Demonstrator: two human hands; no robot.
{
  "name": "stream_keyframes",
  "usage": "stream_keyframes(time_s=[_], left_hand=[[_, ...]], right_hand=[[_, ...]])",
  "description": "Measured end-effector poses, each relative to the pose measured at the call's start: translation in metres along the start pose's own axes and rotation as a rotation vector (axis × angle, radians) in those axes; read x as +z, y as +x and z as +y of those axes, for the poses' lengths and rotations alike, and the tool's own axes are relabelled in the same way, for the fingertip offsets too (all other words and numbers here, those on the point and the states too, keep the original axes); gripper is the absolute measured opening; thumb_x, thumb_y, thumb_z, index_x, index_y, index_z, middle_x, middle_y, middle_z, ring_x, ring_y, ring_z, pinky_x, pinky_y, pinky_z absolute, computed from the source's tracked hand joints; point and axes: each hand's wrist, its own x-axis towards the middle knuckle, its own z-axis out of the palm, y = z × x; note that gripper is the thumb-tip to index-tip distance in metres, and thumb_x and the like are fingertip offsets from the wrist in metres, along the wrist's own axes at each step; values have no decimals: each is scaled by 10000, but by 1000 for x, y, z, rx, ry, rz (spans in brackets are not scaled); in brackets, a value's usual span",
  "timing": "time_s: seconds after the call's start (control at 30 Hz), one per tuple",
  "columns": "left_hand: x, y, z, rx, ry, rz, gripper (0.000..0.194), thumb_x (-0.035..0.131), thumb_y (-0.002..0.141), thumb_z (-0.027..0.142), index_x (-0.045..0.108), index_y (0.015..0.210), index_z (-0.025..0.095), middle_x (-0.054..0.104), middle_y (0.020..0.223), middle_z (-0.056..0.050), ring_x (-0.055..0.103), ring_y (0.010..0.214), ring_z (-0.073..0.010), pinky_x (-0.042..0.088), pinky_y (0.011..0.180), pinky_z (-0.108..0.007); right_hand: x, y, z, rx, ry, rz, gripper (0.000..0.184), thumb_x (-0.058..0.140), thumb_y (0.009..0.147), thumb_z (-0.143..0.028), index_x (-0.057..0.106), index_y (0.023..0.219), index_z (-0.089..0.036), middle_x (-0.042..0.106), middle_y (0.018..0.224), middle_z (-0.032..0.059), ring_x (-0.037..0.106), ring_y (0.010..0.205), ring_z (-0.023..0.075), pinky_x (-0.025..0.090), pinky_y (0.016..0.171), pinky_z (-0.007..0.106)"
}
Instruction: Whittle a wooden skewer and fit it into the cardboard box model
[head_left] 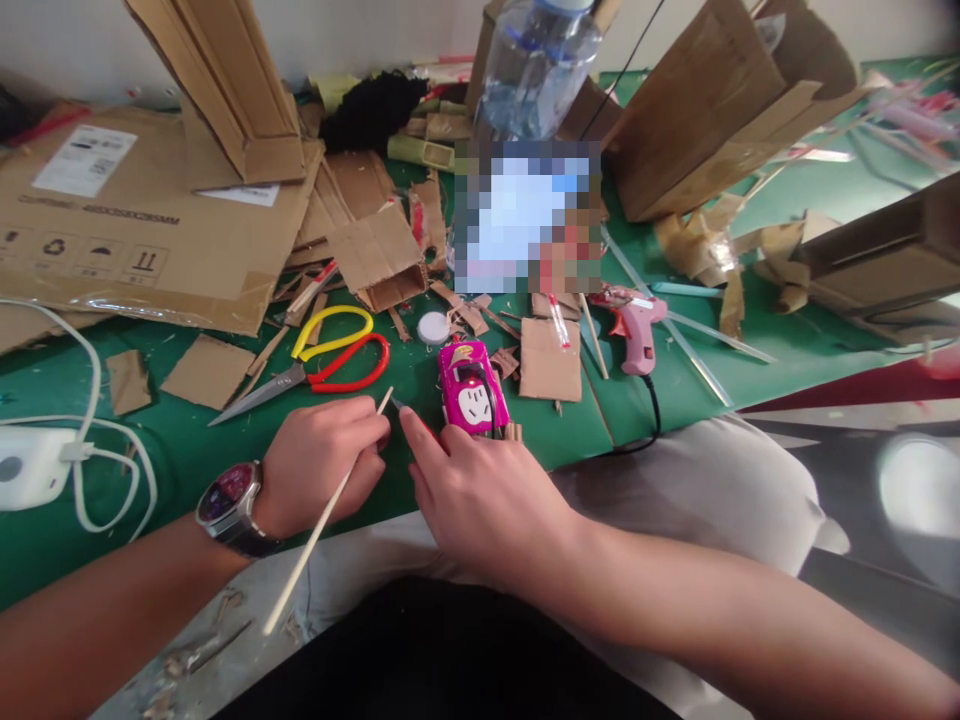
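Note:
My left hand [322, 462], with a watch on its wrist, is closed around a thin wooden stick [322, 525]. The stick slants from its upper tip, just past my fingers, down to the lower left over my lap. Close to that tip, my right hand [484, 490] grips a small knife [397, 403]. Its grey point shows beyond my index finger, along with a bit of red; my hand hides most of the handle. Just beyond my right hand lies a pink car-shaped power socket [472, 385] with a black cord. Scissors [307, 375] with yellow and red handles lie beyond my left hand.
A pink glue gun [637, 325] lies to the right, its cord hanging at the table's edge. Cardboard scraps [551, 360] litter the green table [405, 465]. Behind stand a large water bottle [536, 75] and cardboard boxes [720, 100]. A white charger [34, 468] with cables sits left.

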Motion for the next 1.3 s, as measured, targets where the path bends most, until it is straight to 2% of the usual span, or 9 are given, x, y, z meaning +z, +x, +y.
stream_keyframes(time_s=[0.17, 0.37, 0.6, 0.77, 1.0, 1.3], left_hand=[[2, 0, -1, 26, 20, 4, 221, 429, 876, 154, 556, 701, 199, 551, 703, -32, 532, 657, -189, 366, 597, -337], [0, 0, -1, 25, 30, -19, 223, 433, 878, 161, 545, 689, 199, 544, 698, -29, 528, 644, -180, 358, 593, -335], [-1, 0, 0, 63, 45, -22, 213, 436, 870, 173, 537, 685, 203, 545, 710, -38, 524, 647, -188, 359, 583, -339], [-1, 0, 0, 76, 30, -18, 217, 432, 867, 178, 535, 678, 204, 534, 701, -38, 512, 633, -187, 353, 575, -339], [1, -1, -3, 49, -65, -21, 212, 416, 874, 163, 505, 686, 210, 538, 699, -36, 509, 635, -188, 369, 585, -333], [2, -1, -5, 75, -81, -5, 225, 406, 885, 155, 500, 688, 211, 548, 706, -42, 517, 636, -190, 395, 588, -328]], right_hand=[[-2, -7, -2, -62, 5, 57, 566, 506, 985, -273, 431, 1511, -78, 682, 850, 70, 644, 578, 169, 370, 432, 290], [-1, -5, 1, -14, -31, 106, 561, 514, 993, -286, 442, 1513, -91, 678, 825, 60, 642, 583, 172, 373, 440, 303], [1, 5, 3, 18, -8, 42, 546, 489, 1004, -301, 439, 1520, -129, 698, 849, 85, 665, 608, 184, 380, 464, 273], [1, 11, 3, 30, -23, 3, 545, 474, 1011, -318, 449, 1514, -110, 708, 897, 123, 663, 610, 192, 368, 458, 274], [-1, 3, 3, -8, 28, 67, 543, 485, 1005, -311, 447, 1513, -122, 688, 821, 65, 652, 578, 190, 310, 443, 303], [-4, 4, 4, -15, 73, 29, 525, 483, 1001, -313, 452, 1501, -154, 689, 796, 39, 667, 575, 210, 288, 448, 323]])
